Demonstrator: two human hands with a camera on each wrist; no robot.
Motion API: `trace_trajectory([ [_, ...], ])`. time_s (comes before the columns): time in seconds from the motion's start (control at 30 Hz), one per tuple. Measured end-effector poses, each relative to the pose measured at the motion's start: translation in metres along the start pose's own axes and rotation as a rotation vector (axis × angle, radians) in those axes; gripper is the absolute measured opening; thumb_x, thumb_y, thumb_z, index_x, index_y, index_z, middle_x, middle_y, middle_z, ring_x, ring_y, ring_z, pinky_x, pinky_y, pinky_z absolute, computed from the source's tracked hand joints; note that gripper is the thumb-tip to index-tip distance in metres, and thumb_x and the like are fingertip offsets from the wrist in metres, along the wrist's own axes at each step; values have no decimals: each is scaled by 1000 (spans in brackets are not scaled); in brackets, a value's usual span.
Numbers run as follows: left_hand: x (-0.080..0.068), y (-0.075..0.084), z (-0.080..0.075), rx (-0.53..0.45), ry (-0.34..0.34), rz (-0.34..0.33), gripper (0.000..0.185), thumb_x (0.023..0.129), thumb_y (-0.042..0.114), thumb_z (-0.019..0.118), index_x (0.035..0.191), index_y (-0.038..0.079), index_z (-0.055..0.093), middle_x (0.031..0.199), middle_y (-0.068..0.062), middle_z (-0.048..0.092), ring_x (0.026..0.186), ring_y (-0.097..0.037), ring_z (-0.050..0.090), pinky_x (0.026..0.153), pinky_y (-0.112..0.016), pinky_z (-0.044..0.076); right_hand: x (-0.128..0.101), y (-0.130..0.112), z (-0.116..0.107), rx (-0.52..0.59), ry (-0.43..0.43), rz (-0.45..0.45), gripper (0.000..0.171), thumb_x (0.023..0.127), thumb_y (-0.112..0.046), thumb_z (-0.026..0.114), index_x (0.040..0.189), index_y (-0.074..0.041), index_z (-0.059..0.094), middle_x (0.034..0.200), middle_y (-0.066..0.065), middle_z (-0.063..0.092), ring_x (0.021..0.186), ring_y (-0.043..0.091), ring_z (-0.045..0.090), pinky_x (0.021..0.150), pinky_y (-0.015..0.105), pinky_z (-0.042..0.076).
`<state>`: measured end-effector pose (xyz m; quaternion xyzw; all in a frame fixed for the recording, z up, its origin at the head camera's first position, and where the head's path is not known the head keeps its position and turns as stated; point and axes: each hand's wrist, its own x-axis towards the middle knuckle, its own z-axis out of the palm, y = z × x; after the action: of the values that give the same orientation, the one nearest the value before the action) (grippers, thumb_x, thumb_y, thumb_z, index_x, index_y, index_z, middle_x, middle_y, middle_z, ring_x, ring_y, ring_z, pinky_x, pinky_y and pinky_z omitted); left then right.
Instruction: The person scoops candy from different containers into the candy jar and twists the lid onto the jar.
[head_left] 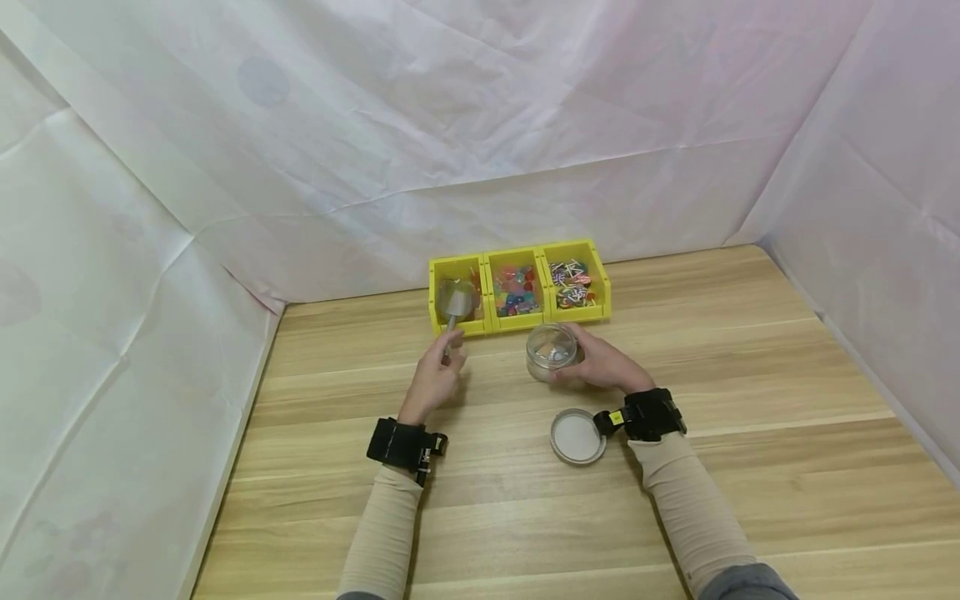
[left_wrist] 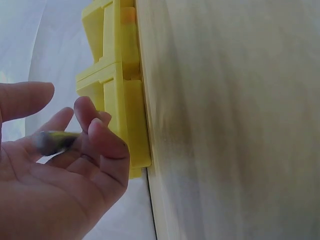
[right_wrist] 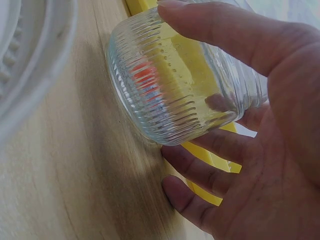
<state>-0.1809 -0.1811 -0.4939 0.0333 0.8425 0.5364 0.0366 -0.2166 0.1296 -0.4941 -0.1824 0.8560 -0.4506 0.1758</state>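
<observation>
A metal scoop (head_left: 457,302) has its bowl in the left yellow bin (head_left: 435,321), among small colourful pieces. My left hand (head_left: 435,379) holds the scoop's handle in its curled fingers; in the left wrist view the handle end (left_wrist: 50,142) shows by the palm and the thumb stands off it. My right hand (head_left: 606,362) grips a clear ribbed glass jar (right_wrist: 155,80) from its right side, thumb on one side and fingers on the other. The jar is uncapped, and a red and blue patch shows through its wall. Its round lid (head_left: 578,437) lies on the table near the right wrist.
Two more yellow bins adjoin the left one. The middle bin (head_left: 516,326) holds colourful beads or sweets; the right bin (head_left: 600,312) holds striped pieces with white sticks. White cloth (head_left: 465,108) hangs behind and at both sides of the wooden table (head_left: 495,533).
</observation>
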Motion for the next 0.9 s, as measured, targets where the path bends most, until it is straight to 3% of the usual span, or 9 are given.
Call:
trace_trajectory([
  [0.3, -1, 2, 2, 51, -31, 37, 41, 103, 21, 53, 143, 12, 51, 127, -11, 58, 96, -27, 59, 72, -35, 53, 0, 1, 0, -2, 0, -12, 93, 80, -31, 84, 154, -15, 29, 149, 19, 43, 139, 41, 38, 114, 61, 28],
  [0.47, -1, 4, 3, 72, -69, 35, 41, 104, 25, 53, 143, 15, 51, 127, -10, 60, 97, -26, 61, 76, -36, 53, 0, 1, 0, -6, 0, -19, 94, 80, -31, 84, 154, -15, 28, 149, 19, 43, 139, 40, 37, 114, 60, 29],
  [0.9, -3, 6, 10, 39, -206, 19, 46, 103, 22, 54, 148, 14, 45, 127, -14, 62, 96, -29, 65, 63, -34, 55, 0, -2, 1, -29, -20, -6, 97, 81, -30, 83, 156, -13, 24, 151, 21, 41, 140, 41, 36, 114, 60, 29],
])
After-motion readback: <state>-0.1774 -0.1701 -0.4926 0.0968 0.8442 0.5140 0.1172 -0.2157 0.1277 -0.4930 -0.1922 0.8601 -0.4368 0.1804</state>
